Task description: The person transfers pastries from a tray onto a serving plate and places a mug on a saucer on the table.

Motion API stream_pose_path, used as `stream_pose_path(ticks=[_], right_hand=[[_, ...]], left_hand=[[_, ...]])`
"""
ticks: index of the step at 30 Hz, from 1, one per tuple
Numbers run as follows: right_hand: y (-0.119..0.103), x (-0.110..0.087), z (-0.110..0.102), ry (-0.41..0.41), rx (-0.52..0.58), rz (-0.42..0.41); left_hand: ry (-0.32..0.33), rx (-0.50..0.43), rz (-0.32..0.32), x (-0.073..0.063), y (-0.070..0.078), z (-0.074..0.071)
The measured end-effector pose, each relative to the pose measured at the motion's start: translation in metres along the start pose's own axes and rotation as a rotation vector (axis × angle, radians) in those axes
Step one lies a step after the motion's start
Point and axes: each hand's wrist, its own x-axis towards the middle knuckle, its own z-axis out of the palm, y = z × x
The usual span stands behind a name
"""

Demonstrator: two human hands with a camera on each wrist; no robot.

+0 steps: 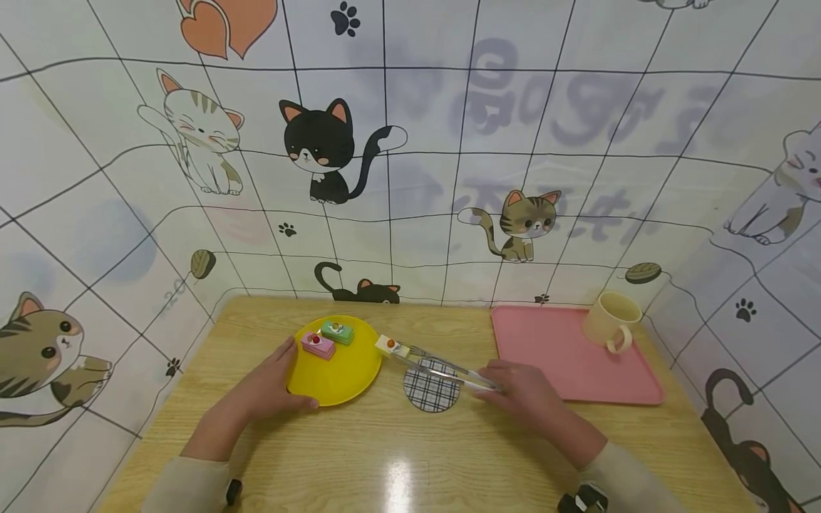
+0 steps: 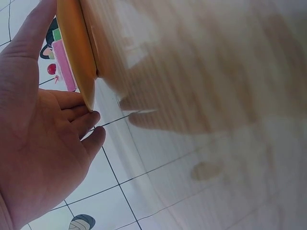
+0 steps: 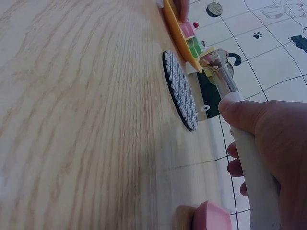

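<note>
The right hand grips white-handled metal tongs, fingers wrapped round; their tips meet a pale-yellow cake slice (orange ball on top) at the plate's right rim; the left hand, thumb and fingers spread wide, holds the round yellow plate; pink and green cake slices sit there; a round checked coaster lies nearby.

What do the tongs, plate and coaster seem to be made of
Tongs: shiny metal, judging by the bright reflections, with a smooth white handle, perhaps plastic. Plate: probably plastic, smooth and evenly yellow. Coaster: possibly fabric, matte and checked; whether woven or printed, I can't tell.
</note>
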Motion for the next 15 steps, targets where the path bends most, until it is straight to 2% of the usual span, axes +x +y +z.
stream_pose_path(ticks=[15], right_hand=[[-0.008,0.026,0.006,-0.057,-0.003,-0.130]], left_hand=[[-0.004,-0.004,-0.009,0.000,0.000,0.000]])
